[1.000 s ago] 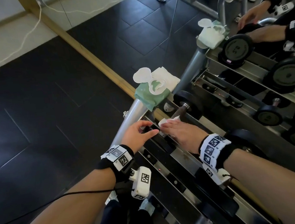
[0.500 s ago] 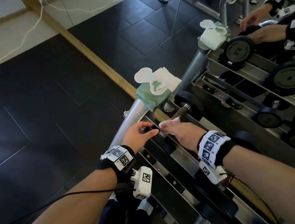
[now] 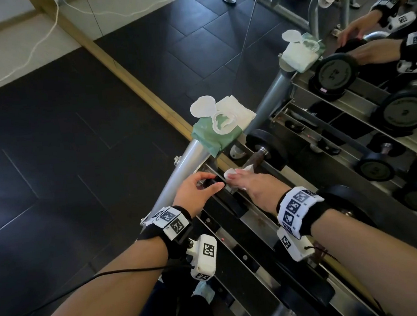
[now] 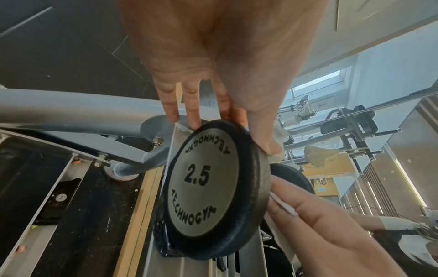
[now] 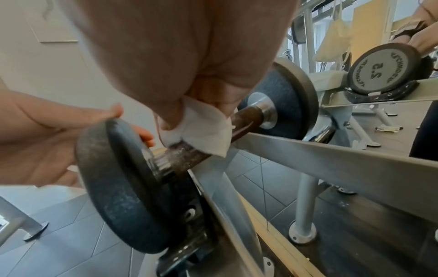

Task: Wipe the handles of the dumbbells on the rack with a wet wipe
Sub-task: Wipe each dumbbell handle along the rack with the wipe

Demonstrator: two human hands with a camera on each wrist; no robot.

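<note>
Right wrist view shows the dumbbell [image 5: 166, 161] lying across the top rails of the rack [image 5: 331, 165], at the rack's end post, its brown handle [image 5: 246, 120] running between 2 dark round weight plates. The right hand [image 5: 189, 61] has its fingers curled around the middle of that handle with a white wet wipe [image 5: 203, 129] pinched between fingers and bar; the wipe bunches out below the thumb, and bare handle shows on both sides of it. The left hand [image 5: 35, 142] holds the near plate [image 4: 208, 189] by its rim, thumb on one edge and fingers over the other, a wide grip clasping the disc. Left wrist view shows this plate's grey face marked 2.5, seated upright in a black cradle on the rack.

Head view puts both hands side by side at the rack's far left end, close to each other. Just beyond them a green pack of wipes [image 3: 215, 137] sits on top of the grey post, its clear lid flipped open and a white sheet lying beside it. A mirror [image 3: 292, 37] behind the rack reflects the pack, the hands and more dumbbells on lower shelves. Black floor tiles [image 3: 51, 159] lie to the left.
</note>
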